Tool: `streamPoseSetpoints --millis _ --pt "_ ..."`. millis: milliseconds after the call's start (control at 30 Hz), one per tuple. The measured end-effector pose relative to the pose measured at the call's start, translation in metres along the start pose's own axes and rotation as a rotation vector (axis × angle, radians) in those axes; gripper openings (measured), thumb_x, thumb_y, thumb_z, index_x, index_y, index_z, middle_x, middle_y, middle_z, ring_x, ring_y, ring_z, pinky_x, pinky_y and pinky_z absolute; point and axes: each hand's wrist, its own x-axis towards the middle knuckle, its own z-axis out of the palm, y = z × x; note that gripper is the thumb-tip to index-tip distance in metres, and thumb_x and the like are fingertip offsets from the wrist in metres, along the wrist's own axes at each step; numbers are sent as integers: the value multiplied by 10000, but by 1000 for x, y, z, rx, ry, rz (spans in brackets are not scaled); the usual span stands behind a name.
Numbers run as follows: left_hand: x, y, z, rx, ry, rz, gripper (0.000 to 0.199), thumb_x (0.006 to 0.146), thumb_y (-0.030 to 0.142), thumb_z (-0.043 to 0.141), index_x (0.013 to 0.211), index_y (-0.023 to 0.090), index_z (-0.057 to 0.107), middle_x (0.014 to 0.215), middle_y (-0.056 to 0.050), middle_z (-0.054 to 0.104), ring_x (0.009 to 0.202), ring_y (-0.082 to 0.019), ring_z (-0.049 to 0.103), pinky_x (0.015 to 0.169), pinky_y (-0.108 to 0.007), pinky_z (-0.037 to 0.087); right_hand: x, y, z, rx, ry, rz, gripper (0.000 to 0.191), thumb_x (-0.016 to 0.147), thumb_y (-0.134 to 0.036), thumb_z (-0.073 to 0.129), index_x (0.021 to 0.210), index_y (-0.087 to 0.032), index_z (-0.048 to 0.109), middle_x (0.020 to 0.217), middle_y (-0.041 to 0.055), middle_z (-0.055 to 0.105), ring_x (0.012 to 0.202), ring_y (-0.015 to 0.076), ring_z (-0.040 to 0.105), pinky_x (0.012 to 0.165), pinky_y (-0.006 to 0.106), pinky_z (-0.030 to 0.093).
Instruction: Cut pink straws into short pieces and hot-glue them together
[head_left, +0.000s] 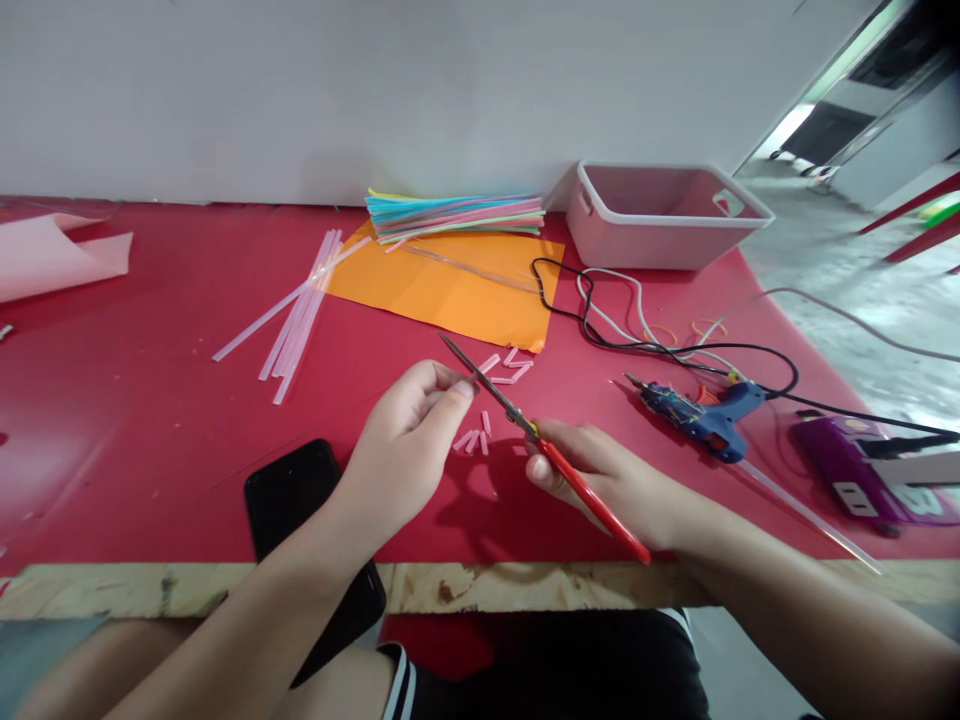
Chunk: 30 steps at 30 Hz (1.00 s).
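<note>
Gripping scissors [559,462] in right hand [621,478]; left hand [416,425] beside blade [459,355], fingertips [460,391] pressed together, anything pinched unclear; pink pieces [484,438] lie nearby.

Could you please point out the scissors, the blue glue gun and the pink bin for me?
Scissors [561,466]: head view, on the red handle near the pivot.
Blue glue gun [694,416]: head view, on its body.
Pink bin [637,243]: head view, on its front wall.

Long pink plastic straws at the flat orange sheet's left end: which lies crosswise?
The long pink plastic straw slanting shallowly from lower left to upper right, far tip over the orange sheet; the other pink straws run steeper, roughly parallel.
</note>
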Motion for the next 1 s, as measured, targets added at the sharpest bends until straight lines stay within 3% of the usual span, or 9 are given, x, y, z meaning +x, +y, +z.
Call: streamPoseSetpoints --millis 233,833,1000 --pt "-1 1 1 -35 21 -4 222 975 278 558 769 210 511 540 108 360 452 -47 273 424 -161 234 -1 6 0 152 60 -61 644 895 -845 414 744 -219 411 678 -52 385 597 95 337 546 262 325" --pt "3 -4 -1 -114 37 -46 223 962 243 555 749 210 499 514 112 368 404 -41 270 403 -169 216 -3 12 0 259 -5 -21 636 912 -832 396 724 -225 384 608 -64 383 523 82 333 487 253 276" --pt "3 -1 -1 -168 49 -38 210 973 223 543 765 206 517 513 112 361 419 -45 257 410 -163 219 -5 10 -6 122 73 -41 676 896 -879 280 778 -225 401 704 -28 449 613 119 378 573 286 350"
